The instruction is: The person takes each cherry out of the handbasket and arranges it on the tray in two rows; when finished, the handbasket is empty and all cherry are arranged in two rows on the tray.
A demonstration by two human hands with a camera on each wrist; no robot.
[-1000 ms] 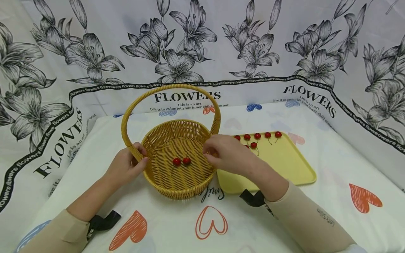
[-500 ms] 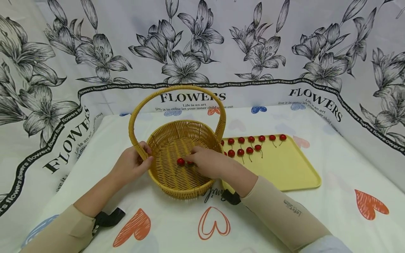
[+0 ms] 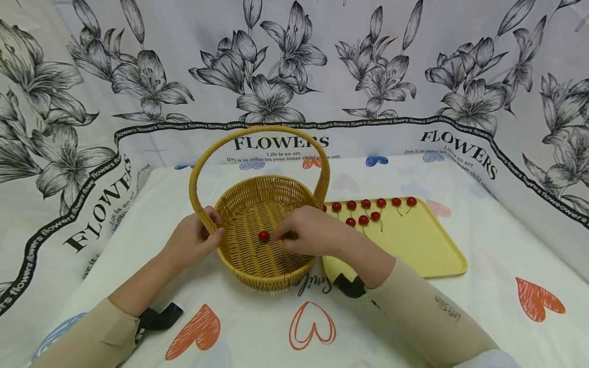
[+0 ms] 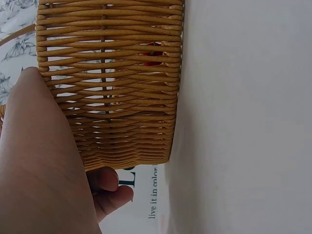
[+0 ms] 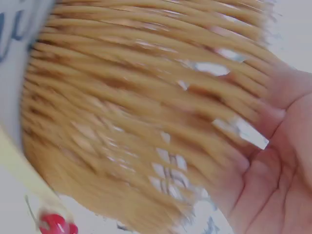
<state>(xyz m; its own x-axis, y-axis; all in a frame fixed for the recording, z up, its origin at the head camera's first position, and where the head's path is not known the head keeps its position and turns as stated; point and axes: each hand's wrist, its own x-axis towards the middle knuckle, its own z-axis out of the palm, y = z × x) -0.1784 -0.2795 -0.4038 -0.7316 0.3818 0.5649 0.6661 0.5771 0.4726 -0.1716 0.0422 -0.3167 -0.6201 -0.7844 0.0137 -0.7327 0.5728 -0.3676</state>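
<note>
My left hand grips the left side of the yellow wicker basket where its tall handle meets the rim. The left wrist view shows that hand against the woven wall. Over the basket's inside, my right hand has curled fingers pinched together over a cherry, which the fingers hide. One red cherry lies on the basket floor, just left of those fingertips. Through the weave, a red cherry shows in the left wrist view. The right wrist view is blurred, with the palm beyond the basket wall.
To the right, partly behind the basket, lies a yellow tray. Several stemmed cherries sit in rows along its far side; my right arm covers part of it. A white cloth with printed hearts covers the table. Flowered fabric hangs behind.
My right hand reached down from the right rim to the second cherry, then drew back slightly right. That cherry no longer shows on the basket floor. The left hand kept its grip.
</note>
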